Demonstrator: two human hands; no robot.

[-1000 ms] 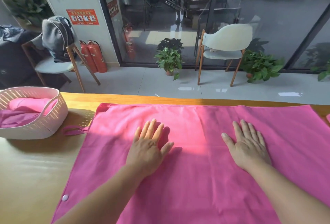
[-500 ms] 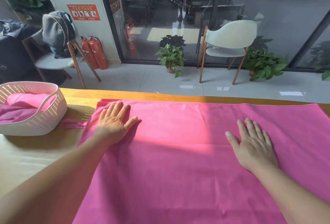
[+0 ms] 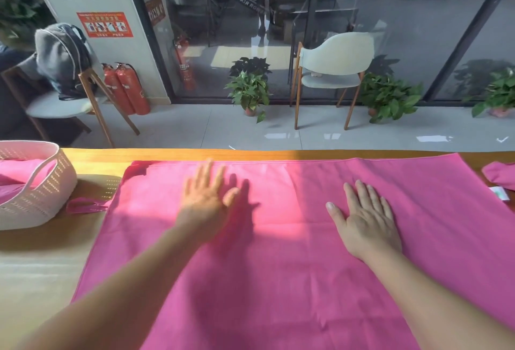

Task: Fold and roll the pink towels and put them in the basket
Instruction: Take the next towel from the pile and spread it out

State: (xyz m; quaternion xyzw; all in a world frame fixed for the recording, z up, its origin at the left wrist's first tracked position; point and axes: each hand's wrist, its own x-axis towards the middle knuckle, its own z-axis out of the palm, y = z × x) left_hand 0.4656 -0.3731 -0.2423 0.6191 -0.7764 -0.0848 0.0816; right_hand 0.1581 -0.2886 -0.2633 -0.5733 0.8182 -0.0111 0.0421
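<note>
towel [image 3: 278, 280] spread flat on bench [image 3: 41, 266], under both grips | left hand [image 3: 207, 199] blurred, fingers straight, palm on towel | right hand [image 3: 365, 218] flat, fingers spread, pressing towel | basket [image 3: 47, 196] far left of left hand, pink cloth inside

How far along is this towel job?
Done: pink cloth already lies in the basket. In hand: one pink towel lies spread flat on the table, with the left hand and right hand flat on it. Left: it is not yet folded or rolled, and more pink fabric waits at the right edge.
</note>
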